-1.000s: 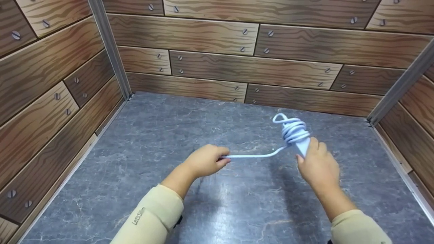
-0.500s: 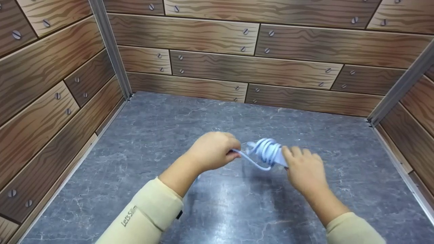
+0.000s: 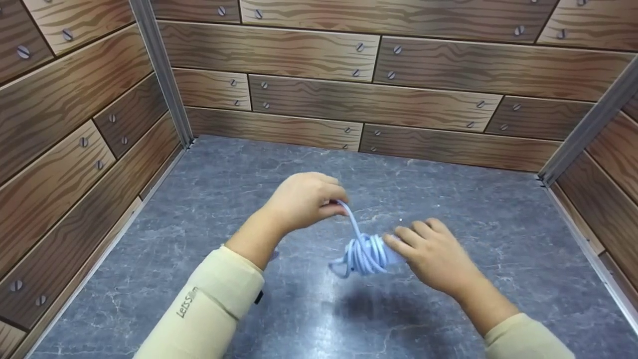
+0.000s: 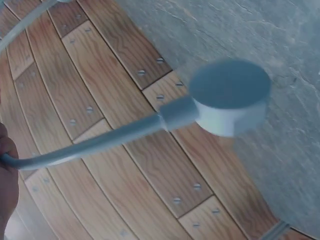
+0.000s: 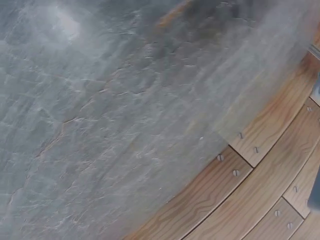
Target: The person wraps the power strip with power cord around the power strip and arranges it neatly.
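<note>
My left hand [image 3: 306,199] pinches a light blue cable [image 3: 353,217] between thumb and fingers, in the head view. From there the cable runs down to a bundle of coils [image 3: 366,255] wound round a pale blue piece [image 3: 395,250]. My right hand [image 3: 432,257] grips that piece by its other end, and its fingers hide much of it. A loop sticks out at the bundle's left. In the left wrist view, the cable's free end carries a thick round disc [image 4: 230,87], which hangs past my left hand [image 4: 7,185]. What kind of device it is, I cannot tell.
Below the hands lies a grey marbled surface [image 3: 224,189]. Wood-patterned walls [image 3: 309,94] enclose it at the back and both sides, with grey metal posts [image 3: 167,75] in the corners. A blue-grey edge [image 5: 315,195] shows at the right of the right wrist view.
The coil bundle has swung left and down with my right hand, tipping from upright to roughly sideways. My left hand has risen, and the cable now passes over the coils from above.
</note>
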Tool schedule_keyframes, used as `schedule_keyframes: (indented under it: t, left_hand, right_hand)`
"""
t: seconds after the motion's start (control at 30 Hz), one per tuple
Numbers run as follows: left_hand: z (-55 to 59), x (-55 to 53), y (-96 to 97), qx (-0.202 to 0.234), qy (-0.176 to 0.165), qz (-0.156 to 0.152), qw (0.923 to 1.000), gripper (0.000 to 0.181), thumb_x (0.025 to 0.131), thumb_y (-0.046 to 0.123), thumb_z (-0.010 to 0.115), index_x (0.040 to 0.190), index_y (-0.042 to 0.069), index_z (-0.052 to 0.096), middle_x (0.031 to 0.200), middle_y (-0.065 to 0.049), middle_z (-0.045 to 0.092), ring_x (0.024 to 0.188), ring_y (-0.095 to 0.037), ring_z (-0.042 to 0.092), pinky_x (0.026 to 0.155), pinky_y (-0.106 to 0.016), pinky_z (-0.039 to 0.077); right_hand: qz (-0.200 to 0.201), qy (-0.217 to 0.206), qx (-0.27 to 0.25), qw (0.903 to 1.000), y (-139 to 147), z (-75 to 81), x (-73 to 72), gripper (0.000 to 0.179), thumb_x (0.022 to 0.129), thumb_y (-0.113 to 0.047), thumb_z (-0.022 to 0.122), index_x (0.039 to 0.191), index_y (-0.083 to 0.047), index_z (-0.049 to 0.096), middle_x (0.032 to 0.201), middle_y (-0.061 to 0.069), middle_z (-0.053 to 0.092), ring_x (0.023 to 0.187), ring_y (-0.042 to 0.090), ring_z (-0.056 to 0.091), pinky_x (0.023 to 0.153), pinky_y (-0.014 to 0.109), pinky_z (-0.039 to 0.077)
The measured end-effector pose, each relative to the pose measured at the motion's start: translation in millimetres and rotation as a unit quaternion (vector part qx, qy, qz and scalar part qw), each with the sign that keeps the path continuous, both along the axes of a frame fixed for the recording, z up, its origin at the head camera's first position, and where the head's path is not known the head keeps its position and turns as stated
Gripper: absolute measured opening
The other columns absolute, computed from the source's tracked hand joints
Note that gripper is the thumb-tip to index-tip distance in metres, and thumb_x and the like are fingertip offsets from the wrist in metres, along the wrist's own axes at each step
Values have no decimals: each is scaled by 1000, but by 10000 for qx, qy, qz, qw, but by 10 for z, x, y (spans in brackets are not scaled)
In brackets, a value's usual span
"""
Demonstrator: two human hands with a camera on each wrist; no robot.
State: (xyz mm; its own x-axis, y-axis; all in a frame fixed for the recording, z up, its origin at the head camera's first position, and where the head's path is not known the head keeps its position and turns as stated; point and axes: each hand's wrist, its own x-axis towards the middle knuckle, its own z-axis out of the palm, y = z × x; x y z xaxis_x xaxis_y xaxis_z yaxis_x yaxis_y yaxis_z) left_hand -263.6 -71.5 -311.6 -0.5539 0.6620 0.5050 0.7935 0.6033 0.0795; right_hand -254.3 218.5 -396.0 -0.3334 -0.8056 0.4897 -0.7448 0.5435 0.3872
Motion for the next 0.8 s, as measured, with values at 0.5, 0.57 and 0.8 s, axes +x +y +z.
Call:
schedule_keyframes:
  t: [0.5,0.57,0.8]
  left_hand:
    - [-378,-192,-204,1479,-2423,-162,9587,24,83,31,63,97,15,72,79,5,64,67,-7,49,61,-23,43]
    - [-431,-201,-189,1557,-2688,-263,9502,24,85,29,61,98,12,72,78,2,64,67,-8,51,61,-23,43]
    - [-613,-196,-125,1701,-3387,-112,9253,24,90,25,56,101,10,71,75,-5,66,69,-12,56,63,-23,44]
  right_hand:
    - [1134,-503,-873,9884,-253,293,281,52,67,-20,65,119,-17,60,103,-3,62,84,20,55,73,39,41]
    - [1182,-510,-1001,9866,-281,303,299,53,66,-20,66,118,-16,60,103,-2,62,85,20,56,73,40,42]
    - [879,-625,-1690,9797,-363,345,317,52,66,-24,67,116,-12,59,105,0,61,89,18,56,74,39,42]
